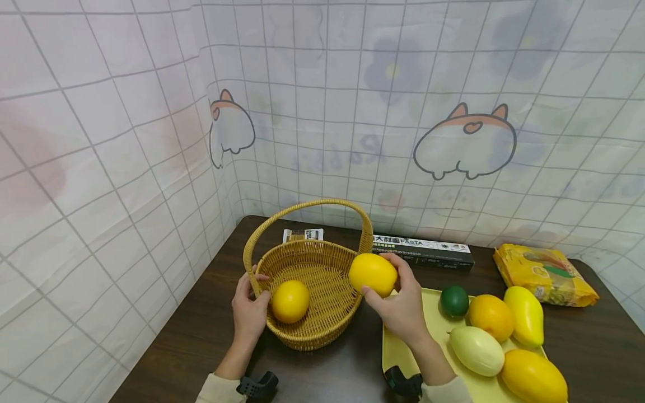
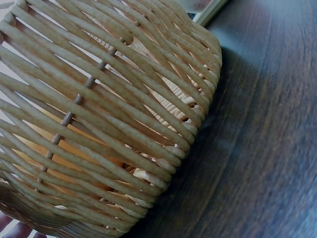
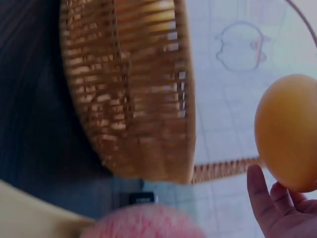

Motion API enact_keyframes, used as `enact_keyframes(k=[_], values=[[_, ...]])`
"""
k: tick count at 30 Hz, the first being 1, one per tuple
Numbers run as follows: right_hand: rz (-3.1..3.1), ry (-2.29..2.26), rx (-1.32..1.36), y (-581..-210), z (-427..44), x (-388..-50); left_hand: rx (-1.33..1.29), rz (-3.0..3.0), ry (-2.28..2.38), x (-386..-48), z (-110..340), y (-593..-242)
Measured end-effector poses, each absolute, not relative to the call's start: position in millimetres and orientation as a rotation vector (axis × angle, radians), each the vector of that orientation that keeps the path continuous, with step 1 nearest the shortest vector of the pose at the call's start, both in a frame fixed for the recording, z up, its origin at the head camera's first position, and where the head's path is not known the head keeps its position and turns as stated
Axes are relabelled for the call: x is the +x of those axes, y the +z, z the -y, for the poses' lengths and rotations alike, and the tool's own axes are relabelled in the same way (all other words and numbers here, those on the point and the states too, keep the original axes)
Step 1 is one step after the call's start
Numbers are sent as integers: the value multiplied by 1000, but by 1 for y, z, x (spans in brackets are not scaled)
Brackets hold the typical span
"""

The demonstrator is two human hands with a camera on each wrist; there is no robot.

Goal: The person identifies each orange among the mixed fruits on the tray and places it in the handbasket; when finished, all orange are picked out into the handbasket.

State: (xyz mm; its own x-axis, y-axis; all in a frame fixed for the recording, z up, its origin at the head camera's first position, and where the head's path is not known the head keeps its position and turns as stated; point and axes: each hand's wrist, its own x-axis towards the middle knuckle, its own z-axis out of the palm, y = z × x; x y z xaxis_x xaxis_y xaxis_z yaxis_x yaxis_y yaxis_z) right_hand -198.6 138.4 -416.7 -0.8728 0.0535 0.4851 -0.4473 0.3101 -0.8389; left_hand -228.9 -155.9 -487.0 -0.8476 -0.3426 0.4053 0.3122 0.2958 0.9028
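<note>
One round tan wicker basket with arched handle stands on a dark wood-grained bench; the left hand grips its left side at the handle's foot. Inside lies one round yellow fruit. The right hand's fingers and thumb grip one plump yellow fruit near the basket's right rim. One pale yellow tray shows five fruits: one round dark green, one round orange, one pale green oval, two elongated yellow.

Perhaps a home: cartoon-print curtain behind a dark table.
</note>
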Motion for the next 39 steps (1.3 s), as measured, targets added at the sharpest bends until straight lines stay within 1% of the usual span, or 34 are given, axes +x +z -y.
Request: enact_keyframes(k=[5,13,20,23,30,39], values=[[2174,1570,431,-420,-125,-194,29,2031,-1595,-227,155,-484],[2200,1623,446,-422,-109,-189,21,2055,-1612,-212,147,-457],[2265,1652,468,-429,-98,-188,43,2056,-1618,-227,155,-483],[2294,1632,460,-433,-95,-189,46,2062,-1615,-229,157,-488],[2374,1522,481,-439,-90,-189,51,2075,-1609,-229,156,-487],[2408,1466,688,-442,-86,-188,46,2064,-1618,-230,157,-489]])
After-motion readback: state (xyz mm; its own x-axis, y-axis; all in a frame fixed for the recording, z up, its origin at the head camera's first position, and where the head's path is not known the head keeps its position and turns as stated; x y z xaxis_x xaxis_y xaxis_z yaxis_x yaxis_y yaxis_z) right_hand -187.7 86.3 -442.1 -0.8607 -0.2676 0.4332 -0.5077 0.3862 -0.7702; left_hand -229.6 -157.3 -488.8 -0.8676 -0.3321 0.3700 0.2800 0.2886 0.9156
